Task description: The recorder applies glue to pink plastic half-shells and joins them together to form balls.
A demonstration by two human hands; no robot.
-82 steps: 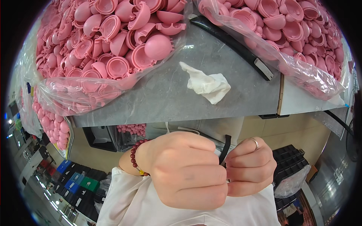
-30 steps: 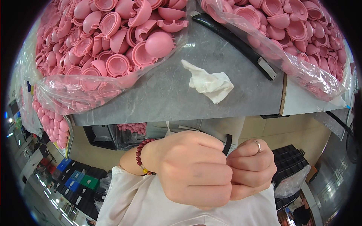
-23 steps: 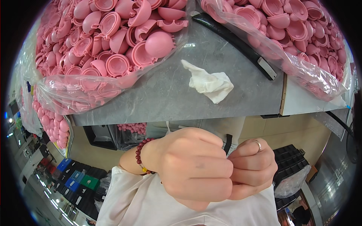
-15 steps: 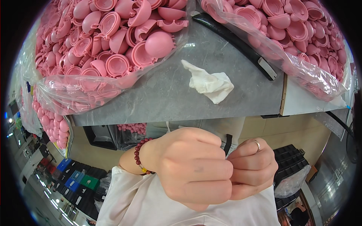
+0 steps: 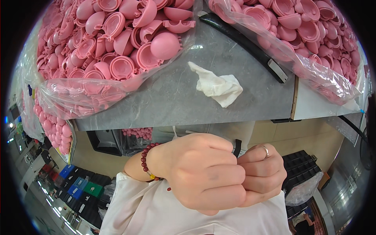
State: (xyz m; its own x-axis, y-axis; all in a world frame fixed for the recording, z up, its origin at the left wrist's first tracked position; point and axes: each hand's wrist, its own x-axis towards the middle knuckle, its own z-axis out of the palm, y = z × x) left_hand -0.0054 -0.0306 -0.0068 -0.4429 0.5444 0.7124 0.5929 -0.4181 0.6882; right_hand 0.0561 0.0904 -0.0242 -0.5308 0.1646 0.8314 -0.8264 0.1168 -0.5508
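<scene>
My left hand [image 5: 207, 172] is closed, its back facing up, in front of my white top below the table edge. A dark red beaded bracelet [image 5: 145, 160] circles that wrist. Pressed against it, my right hand [image 5: 263, 174] has its fingers curled in and wears a silver ring [image 5: 266, 151]. Whatever the two hands hold between them, if anything, is hidden by the fingers. Beyond them, a crumpled white cloth [image 5: 221, 88] lies on the grey table [image 5: 164, 102].
Pink plastic half-shells [image 5: 121, 68] fill a clear bag at the far left; more pink shells [image 5: 307, 29] fill another at the far right. A long black bar with a silvery end [image 5: 243, 45] lies between them. Black crates [image 5: 299, 168] stand at the right below the table.
My left hand has shifted slightly to the right and overlaps more of my right hand, which has moved slightly left. The cloth and pink shells stay put.
</scene>
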